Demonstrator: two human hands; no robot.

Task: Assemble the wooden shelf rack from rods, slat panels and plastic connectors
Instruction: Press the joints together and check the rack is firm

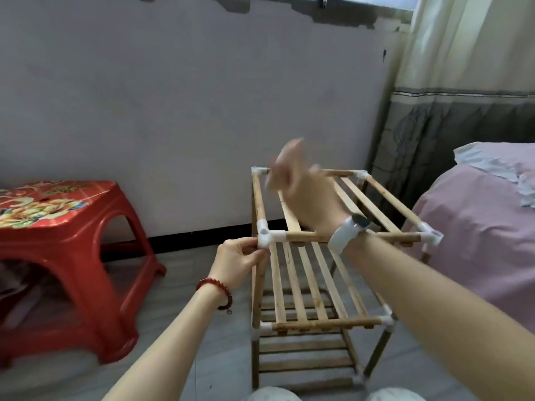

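A wooden shelf rack [307, 285] stands on the floor in front of me, three tiers of slats joined by white plastic connectors. My left hand [240, 260] pinches the near-left top corner, just below its white connector [265, 236]. My right hand [301, 192] is raised over the top tier with fingers spread and blurred by motion; it holds nothing. A white watch sits on that wrist. The top tier's slats [364, 202] are partly hidden behind my right hand.
A red plastic stool [66, 256] stands to the left on the tiled floor. A bed with a pink sheet [474, 227] is close on the right. The wall and a grey curtain [451, 131] are right behind the rack.
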